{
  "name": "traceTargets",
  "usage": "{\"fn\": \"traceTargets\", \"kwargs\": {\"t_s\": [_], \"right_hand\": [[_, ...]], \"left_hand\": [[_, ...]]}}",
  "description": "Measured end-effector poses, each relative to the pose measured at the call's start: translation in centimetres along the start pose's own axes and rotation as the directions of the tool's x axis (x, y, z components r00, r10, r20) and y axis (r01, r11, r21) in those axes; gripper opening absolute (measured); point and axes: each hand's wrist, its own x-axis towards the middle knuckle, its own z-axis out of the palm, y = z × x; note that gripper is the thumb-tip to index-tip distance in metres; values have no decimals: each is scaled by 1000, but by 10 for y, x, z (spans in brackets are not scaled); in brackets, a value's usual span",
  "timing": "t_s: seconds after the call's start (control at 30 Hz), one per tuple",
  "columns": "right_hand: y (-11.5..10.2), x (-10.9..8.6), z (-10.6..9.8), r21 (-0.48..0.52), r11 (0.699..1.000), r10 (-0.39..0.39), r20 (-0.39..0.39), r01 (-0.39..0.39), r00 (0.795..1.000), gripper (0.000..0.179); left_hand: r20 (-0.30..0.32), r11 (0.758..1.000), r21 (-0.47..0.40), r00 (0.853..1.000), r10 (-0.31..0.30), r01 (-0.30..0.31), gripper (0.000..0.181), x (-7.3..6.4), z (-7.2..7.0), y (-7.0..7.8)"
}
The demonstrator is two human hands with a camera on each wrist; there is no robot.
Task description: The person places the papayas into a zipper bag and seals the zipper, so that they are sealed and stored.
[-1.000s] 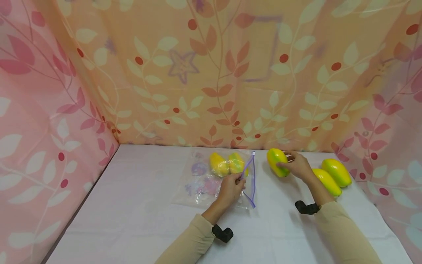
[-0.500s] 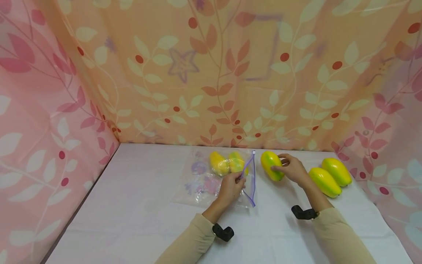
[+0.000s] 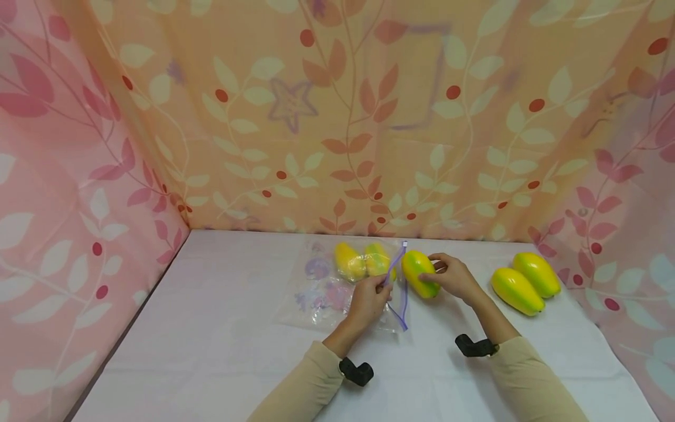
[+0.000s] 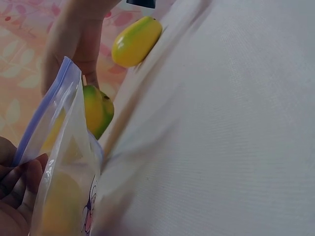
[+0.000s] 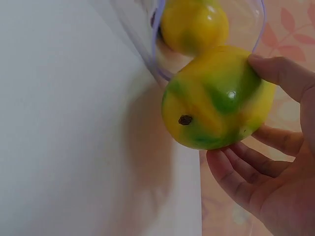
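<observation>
A clear zip bag (image 3: 303, 308) with purple edging and printed pictures lies on the white-covered table. Two yellow-green mangoes, one at the left (image 3: 348, 262) and one at the right (image 3: 377, 259), show through its plastic. My left hand (image 3: 368, 303) pinches the purple edge of the mouth, which gapes in the left wrist view. Just right of that mouth, my right hand (image 3: 456, 278) holds another mango (image 3: 419, 274) between thumb and fingers. From the right wrist, this mango (image 5: 211, 105) overlaps the opening, with a bagged mango (image 5: 194, 24) behind it; contact with the rim is unclear.
Two more mangoes, a nearer one (image 3: 517, 291) and a farther one (image 3: 538, 274), lie side by side at the table's right. Patterned curtains (image 3: 337, 117) stand behind the table and along both sides. Each wrist carries a black camera mount.
My right hand has carried its mango leftward and slightly nearer to me, from beside the two loose mangoes to the bag's mouth. The left hand and the bag have stayed in place.
</observation>
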Motion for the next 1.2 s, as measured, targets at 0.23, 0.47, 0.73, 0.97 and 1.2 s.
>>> {"fn": "traceTargets", "kwargs": {"t_s": [0.23, 0.47, 0.73, 0.97, 1.2], "right_hand": [[-3, 2, 12, 8, 999, -31, 11, 31, 999, 79], [-10, 4, 19, 13, 999, -50, 14, 50, 999, 77], [-16, 13, 31, 76, 996, -36, -12, 36, 999, 72], [-19, 20, 41, 127, 991, -41, -51, 47, 998, 67], [-25, 22, 51, 249, 967, -35, -97, 58, 995, 58]], "left_hand": [[4, 1000, 16, 1000, 18, -19, 33, 0, -1, 2], [55, 1000, 18, 998, -9, 8, 36, 1, -1, 1], [83, 1000, 14, 997, -6, 5, 36, 1, 1, -1], [107, 1000, 7, 994, 12, -13, 32, 0, -1, -2], [100, 999, 11, 994, 32, -34, 32, 1, 0, -3]]}}
